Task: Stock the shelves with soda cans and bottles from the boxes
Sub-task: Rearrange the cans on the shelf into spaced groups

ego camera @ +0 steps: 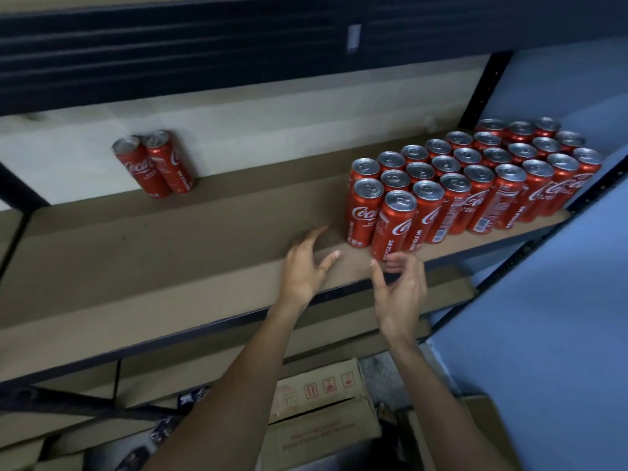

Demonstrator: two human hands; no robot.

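Note:
Several slim red soda cans stand in tight rows on the right part of the brown shelf board. The nearest can stands at the front left corner of that block. My right hand hovers just below it with loosely bent fingers, holding nothing. Left of the block, my left hand is above the shelf's front part, fingers spread and empty. Two more red cans stand together at the back left of the shelf.
A cardboard box with its flaps parted sits on the floor below the shelf. Dark metal uprights frame the rack, and a blue wall runs along the right. Another shelf level hangs overhead.

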